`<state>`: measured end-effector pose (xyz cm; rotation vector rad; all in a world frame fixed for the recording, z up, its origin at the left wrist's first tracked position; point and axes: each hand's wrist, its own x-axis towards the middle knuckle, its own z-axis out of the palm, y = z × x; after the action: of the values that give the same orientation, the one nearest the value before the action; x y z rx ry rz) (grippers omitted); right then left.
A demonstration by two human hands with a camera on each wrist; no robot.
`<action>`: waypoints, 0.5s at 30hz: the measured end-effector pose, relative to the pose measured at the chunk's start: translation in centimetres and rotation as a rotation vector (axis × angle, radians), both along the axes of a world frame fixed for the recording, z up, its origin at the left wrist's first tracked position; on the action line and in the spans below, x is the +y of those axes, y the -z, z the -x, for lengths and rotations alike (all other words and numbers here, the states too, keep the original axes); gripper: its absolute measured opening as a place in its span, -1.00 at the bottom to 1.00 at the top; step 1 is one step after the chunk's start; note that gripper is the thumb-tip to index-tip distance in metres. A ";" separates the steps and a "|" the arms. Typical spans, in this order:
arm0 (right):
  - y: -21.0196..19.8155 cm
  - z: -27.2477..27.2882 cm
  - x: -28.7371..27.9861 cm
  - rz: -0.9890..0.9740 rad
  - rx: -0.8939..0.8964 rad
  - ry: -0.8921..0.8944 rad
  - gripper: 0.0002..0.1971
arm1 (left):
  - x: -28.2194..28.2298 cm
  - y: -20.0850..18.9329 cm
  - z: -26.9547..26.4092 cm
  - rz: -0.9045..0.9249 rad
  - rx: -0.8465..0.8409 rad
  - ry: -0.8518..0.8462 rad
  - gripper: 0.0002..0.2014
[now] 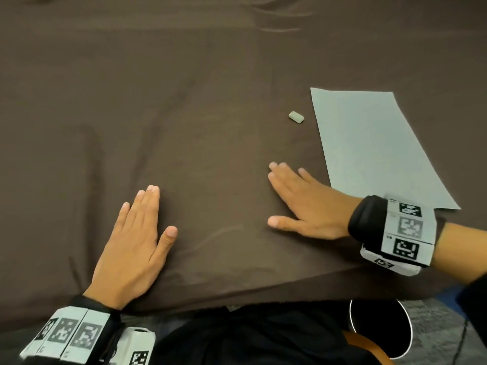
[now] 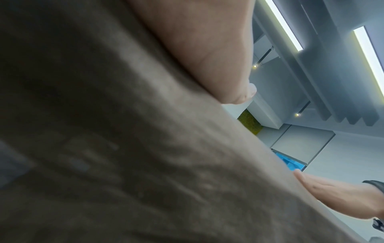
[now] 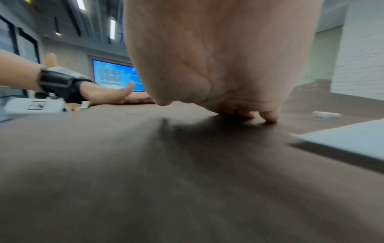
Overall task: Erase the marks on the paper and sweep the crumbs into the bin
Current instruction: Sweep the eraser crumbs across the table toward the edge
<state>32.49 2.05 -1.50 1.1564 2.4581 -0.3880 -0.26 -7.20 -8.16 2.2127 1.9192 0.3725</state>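
Brown-clothed tabletop (image 1: 210, 114) with two flat, empty hands.
Left hand (image 1: 134, 241) and right hand (image 1: 303, 206) rest palm-down, fingers extended, holding nothing; the paper (image 1: 376, 146) lies just right of the right hand, the eraser (image 1: 296, 117) beside the paper's left edge, untouched.

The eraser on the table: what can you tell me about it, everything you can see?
The eraser is a small pale block with rounded corners, whitish with a faint green-grey cast, and looks like rubber or plastic. It lies flat on the dark brown tablecloth, turned slightly askew, just left of the sheet of paper and apart from it. Nothing touches it: the right hand rests flat on the cloth nearer the person, and the left hand lies farther off.
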 end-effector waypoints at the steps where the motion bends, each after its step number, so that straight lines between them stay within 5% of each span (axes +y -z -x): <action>1: 0.2 0.4 -0.9 -0.005 0.013 -0.078 -0.01 | 0.0 0.0 0.0 0.000 -0.001 -0.002 -0.25; 6: -0.6 0.7 -5.1 0.122 0.129 -0.324 -0.10 | 0.0 -0.1 0.1 -0.001 0.004 -0.003 -0.24; 12: -0.3 -0.6 -0.5 0.016 0.044 0.010 -0.08 | 0.0 -0.1 0.0 0.011 0.014 0.003 -0.25; 15: 0.2 1.4 0.1 0.007 0.032 -0.009 -0.03 | 0.0 -0.2 0.1 0.018 0.027 0.000 -0.24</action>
<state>31.13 2.15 -1.70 1.1443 2.4859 -0.4156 -0.32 -7.16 -7.96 2.2180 1.9282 0.3256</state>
